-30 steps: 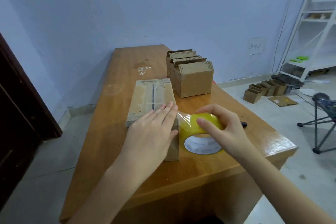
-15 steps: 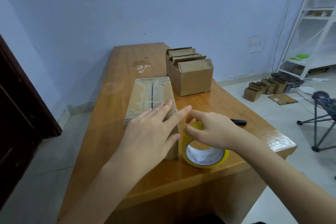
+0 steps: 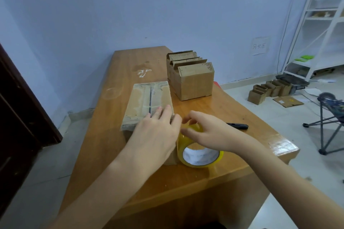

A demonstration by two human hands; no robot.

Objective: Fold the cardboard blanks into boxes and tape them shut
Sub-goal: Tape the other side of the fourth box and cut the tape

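left hand (image 3: 156,135) lies flat on the near end of the box (image 3: 149,101) mid-bench (image 3: 214,182), right hand (image 3: 210,132) grips the tape roll (image 3: 200,156) beside it; box looks light and slidey, so pin the lid.

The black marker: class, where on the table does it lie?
The black marker lies on the table's right side, just beyond the right hand and tape roll.
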